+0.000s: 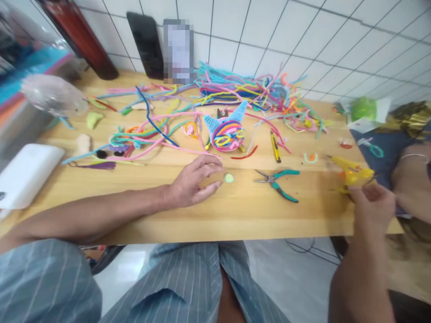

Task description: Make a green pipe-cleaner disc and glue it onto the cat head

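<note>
My left hand (pixel 193 181) rests on the wooden table (pixel 235 211), fingers spread and loosely curved, its fingertips right next to a small round green coil (pixel 229 178). Near the table's right front corner, my right hand (pixel 372 204) is closed around the handle of a yellow glue gun (pixel 352 172), slightly blurred. Behind the coil stands a multicoloured pipe-cleaner figure with two blue pointed ears (pixel 227 130). Green-handled pliers (pixel 279 183) lie between my two hands.
Loose pipe cleaners (pixel 235 89) cover the back of the table. A yellow utility knife (pixel 275 146) lies right of the figure. A white box (pixel 27 172) sits at the left edge. Two phones (pixel 148 45) lean on the tiled wall. Another person's arm (pixel 412 179) is at right.
</note>
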### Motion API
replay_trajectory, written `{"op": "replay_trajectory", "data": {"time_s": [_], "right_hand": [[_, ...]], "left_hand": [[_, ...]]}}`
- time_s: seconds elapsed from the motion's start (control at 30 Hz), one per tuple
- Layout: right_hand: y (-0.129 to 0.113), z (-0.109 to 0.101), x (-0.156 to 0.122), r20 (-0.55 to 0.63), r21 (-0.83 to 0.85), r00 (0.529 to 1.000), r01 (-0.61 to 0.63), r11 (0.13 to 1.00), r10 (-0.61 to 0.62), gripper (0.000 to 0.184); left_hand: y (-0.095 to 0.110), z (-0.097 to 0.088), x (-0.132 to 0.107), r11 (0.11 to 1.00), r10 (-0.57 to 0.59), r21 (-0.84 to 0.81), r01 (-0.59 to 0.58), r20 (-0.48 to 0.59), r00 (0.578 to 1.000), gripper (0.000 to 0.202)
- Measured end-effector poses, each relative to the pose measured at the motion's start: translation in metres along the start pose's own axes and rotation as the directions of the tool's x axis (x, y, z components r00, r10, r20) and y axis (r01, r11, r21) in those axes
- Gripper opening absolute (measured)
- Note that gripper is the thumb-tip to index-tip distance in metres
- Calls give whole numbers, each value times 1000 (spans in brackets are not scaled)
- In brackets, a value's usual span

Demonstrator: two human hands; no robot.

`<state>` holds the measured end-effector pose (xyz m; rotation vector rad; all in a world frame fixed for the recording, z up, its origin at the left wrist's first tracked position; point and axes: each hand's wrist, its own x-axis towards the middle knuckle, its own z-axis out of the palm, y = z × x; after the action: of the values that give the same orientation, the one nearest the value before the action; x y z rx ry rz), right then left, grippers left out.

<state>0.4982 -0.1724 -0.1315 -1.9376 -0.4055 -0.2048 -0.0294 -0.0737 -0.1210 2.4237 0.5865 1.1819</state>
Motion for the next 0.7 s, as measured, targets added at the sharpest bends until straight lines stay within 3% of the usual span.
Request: {"op": "replay_trajectory", "data": {"time_s": [0.03, 0.1, 0.13, 0.2, 0.27, 0.33, 0.4, 0.47, 0.57, 0.63, 0.7], "right_hand": [[3, 5, 8, 91, -57, 996, -13, 998, 18, 51], [3, 15, 21, 140, -173, 987, -59, 983, 83, 56], [1, 19, 27, 245, -211, 967, -13, 977, 66, 58], [-4, 25, 37, 449, -210, 893, 151, 966, -42, 61], [-11, 29, 42, 573, -203, 815, 244, 948, -87, 60], [-21, 34, 42, 574, -274, 819, 199, 941, -6, 56], [-37, 39, 33, 487, -314, 869, 85, 946, 84, 46], [-59, 43, 14, 386, -168, 921, 13, 986, 54, 38], [-99, 43, -31, 404, 186, 909, 27, 982, -101, 32], [-125, 41, -68, 491, 322, 834, 96, 942, -252, 25], [-145, 38, -103, 588, 453, 666, 198, 869, -459, 22]], "left_hand": [[1, -1, 2, 1000, -25, -17, 24, -39, 999, 25], [2, -4, 5, 994, -92, -63, 86, -107, 990, 22], [1, -5, 6, 989, -138, -80, 128, -131, 982, 20], [-2, -7, 9, 967, -248, -103, 234, -165, 954, 20], [-9, -8, 12, 938, -343, -130, 322, -197, 918, 24], [-18, -8, 16, 908, -417, -152, 391, -217, 883, 31], [-29, -6, 20, 876, -481, -161, 454, -224, 848, 41], [-41, -3, 24, 851, -525, -177, 495, -227, 821, 54], [-57, 5, 31, 832, -548, -230, 505, -203, 811, 77], [-64, 11, 37, 821, -555, -268, 504, -167, 815, 90], [-68, 18, 44, 805, -559, -324, 498, -133, 818, 94]]}}
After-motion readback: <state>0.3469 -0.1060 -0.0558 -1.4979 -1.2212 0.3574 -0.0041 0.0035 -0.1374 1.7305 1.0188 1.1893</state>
